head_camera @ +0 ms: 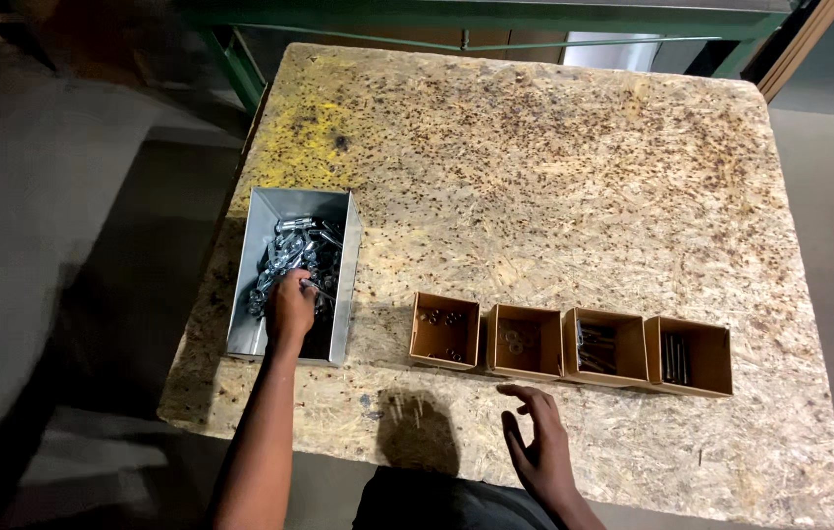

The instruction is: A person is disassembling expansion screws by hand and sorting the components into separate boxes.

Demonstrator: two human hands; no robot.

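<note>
My left hand reaches into a grey metal bin at the table's left side, fingers closed among a heap of silvery metal fasteners. Whether it grips one piece is hard to tell. My right hand hovers open, palm down and fingers spread, over the near edge of the table, just in front of a row of small brown cardboard boxes. The leftmost box holds a few small nuts, the second washers, the third and the fourth dark bolts.
The table is a chipboard slab with a yellow stain at its far left. A green metal frame stands beyond the far edge. Grey floor lies to the left and right.
</note>
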